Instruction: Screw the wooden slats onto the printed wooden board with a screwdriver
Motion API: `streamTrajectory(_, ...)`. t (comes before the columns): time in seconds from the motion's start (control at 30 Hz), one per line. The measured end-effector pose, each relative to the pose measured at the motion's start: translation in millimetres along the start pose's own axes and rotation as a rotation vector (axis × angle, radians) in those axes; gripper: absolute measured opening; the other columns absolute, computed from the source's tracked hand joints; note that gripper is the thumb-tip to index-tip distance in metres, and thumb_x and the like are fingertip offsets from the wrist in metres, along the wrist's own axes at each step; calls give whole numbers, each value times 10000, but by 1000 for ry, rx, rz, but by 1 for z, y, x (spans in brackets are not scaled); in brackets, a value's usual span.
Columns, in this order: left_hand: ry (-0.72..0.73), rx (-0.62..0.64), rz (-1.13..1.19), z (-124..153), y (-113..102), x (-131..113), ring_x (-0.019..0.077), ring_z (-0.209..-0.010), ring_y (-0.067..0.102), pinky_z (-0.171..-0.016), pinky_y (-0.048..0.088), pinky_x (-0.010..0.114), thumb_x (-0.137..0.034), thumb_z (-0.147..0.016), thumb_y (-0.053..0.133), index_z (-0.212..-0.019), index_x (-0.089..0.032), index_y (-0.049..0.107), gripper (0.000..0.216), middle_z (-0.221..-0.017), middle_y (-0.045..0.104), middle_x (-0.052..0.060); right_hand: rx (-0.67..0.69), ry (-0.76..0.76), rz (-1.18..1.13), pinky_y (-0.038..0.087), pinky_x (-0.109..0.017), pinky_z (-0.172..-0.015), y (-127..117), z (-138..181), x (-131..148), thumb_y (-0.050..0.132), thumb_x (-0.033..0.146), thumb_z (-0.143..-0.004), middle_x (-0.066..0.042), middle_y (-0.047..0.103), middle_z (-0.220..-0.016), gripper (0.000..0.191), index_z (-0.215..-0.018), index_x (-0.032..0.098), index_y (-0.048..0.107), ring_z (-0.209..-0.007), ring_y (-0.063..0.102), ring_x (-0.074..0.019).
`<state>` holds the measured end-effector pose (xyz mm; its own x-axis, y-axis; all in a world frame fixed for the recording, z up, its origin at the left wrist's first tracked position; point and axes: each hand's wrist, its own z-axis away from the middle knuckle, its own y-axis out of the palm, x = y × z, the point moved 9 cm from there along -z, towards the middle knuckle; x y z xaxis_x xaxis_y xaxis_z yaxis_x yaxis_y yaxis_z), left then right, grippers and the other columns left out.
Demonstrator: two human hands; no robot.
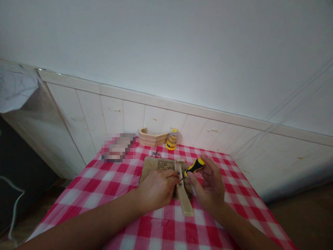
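Note:
A curved wooden hook (185,202) with dark screws in it lies on a brown patterned board (151,166). My left hand (160,185) is closed at the hook's left side, its fingertips by the upper screw; the hand hides part of the board. In my right hand (212,184) is a yellow and black screwdriver (195,166), held tilted between thumb and fingers. The screwdriver's tip points down and left toward the screws on the hook; whether it touches one I cannot tell.
Behind the board lie several small screws (155,153). Farther back stand stacked wooden hooks (152,139) and a clear, yellow-based bit case (172,139). A blurred flat object (119,147) lies at left. A checked cloth (125,194) covers the table, which meets a white panelled wall (208,133).

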<state>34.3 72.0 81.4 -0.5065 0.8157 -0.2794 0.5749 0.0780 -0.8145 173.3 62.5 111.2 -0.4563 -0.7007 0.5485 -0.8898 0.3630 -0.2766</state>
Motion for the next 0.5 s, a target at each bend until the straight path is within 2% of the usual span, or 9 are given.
streamTrajectory(0.1,4,-7,-2,0,0,0,174,-848,723,-735,586,259,-73,-855,530,-935,-185,735,247,-993,749,51,19,-47,48,638,-371,-797,1,4,3,678,119,-872,-93,666,-1184,636,-1447,312,486,-945,706,-218)
streamTrajectory(0.5,-27,41,5,-1,4,2,185,-836,725,-716,582,272,-84,-872,520,-880,-174,726,225,-992,745,55,82,-68,34,641,-364,-806,6,9,6,640,67,-871,-113,652,-1213,641,-1448,291,473,-978,715,-227)
